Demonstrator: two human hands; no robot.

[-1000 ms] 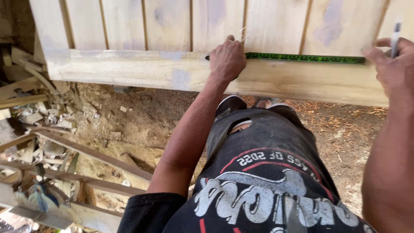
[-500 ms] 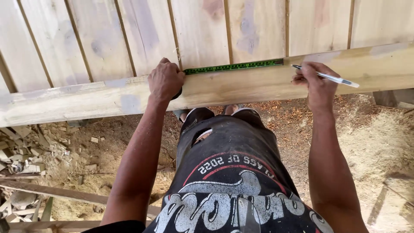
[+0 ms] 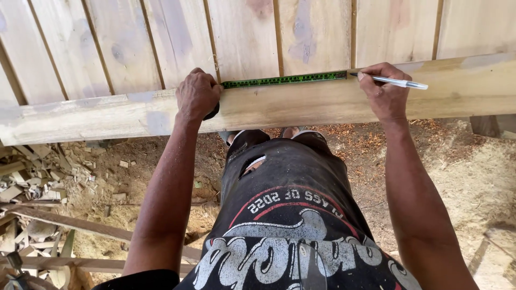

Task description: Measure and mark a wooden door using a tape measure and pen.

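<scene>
A pale wooden rail (image 3: 301,104) runs across a panel of upright boards (image 3: 242,37). A green tape measure blade (image 3: 285,80) lies stretched along the rail's top edge. My left hand (image 3: 197,95) is closed over the dark tape case and presses it against the rail. My right hand (image 3: 384,92) grips a white pen (image 3: 398,82), its tip touching the rail at the blade's right end.
Sawdust and dirt (image 3: 473,177) cover the ground below the rail. Wood offcuts and chips (image 3: 37,177) are piled at the left, with long timber strips (image 3: 70,223) lying at the lower left. My dark printed shirt (image 3: 285,225) fills the lower middle.
The view shifted so the rail sits more level and centred. My right hand brought the pen down, and its tip now meets the rail at the tape's end. My left hand stayed on the tape case.
</scene>
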